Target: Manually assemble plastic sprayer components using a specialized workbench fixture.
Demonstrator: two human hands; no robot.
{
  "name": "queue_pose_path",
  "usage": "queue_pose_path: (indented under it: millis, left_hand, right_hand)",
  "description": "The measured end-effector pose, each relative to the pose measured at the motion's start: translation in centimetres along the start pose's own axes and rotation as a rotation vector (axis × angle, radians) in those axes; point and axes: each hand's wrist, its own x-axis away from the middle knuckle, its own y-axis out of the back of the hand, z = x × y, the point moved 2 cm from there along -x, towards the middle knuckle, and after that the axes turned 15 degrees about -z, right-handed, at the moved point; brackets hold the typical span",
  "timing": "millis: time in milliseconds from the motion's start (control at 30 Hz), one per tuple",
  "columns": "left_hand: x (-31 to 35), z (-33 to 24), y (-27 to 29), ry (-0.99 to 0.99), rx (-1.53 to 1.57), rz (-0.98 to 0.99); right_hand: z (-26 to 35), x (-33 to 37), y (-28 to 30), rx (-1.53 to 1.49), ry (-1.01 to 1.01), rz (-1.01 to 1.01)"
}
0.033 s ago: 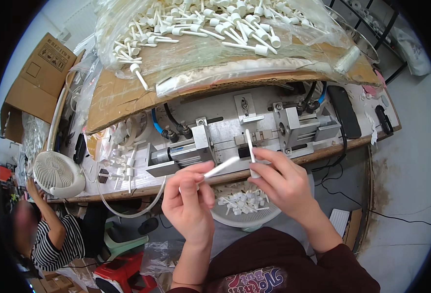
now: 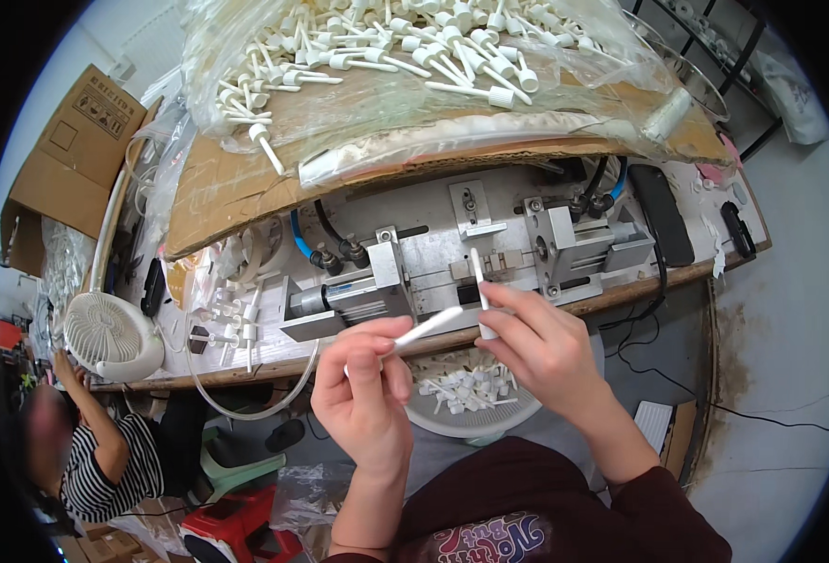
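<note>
My left hand (image 2: 365, 385) pinches a white applicator cap (image 2: 430, 327) between thumb and fingers; its slim stem slants up to the right, and its cap end is hidden by the fingers. A second white applicator cap (image 2: 479, 272) is pinched in my right hand (image 2: 544, 352), stem upright and cap end low by the thumb. Both hands hover before a metal clamping fixture (image 2: 486, 267) between two pneumatic cylinders, the left cylinder (image 2: 363, 286) and the right cylinder (image 2: 583, 244). Below the hands, a white basket (image 2: 527, 413) holds several similar pieces.
A cardboard sheet (image 2: 236, 192) above the fixture bears a plastic-covered heap of applicator caps (image 2: 452, 47). More pieces (image 2: 236, 324) lie on the bench's left. A white fan (image 2: 114, 335) stands at the left edge, near a seated person (image 2: 119, 460). A red stool (image 2: 241, 525) stands below.
Very little differs: the stem in my left hand has dipped slightly at its tip, and my right hand has shifted a touch to the left. Both grips are unchanged.
</note>
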Motion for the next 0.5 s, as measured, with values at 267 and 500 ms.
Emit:
queue_pose_path:
  millis: [267, 500]
  left_hand:
    - [0.0, -2.2, -0.8, 0.107, -0.026, 0.068]
    - [0.1, -2.7, 0.2, 0.054, -0.079, 0.121]
  right_hand:
    - [-0.3, -1.0, -0.7, 0.215, 0.108, 0.134]
    - [0.4, -1.6, -0.7, 0.247, 0.143, 0.179]
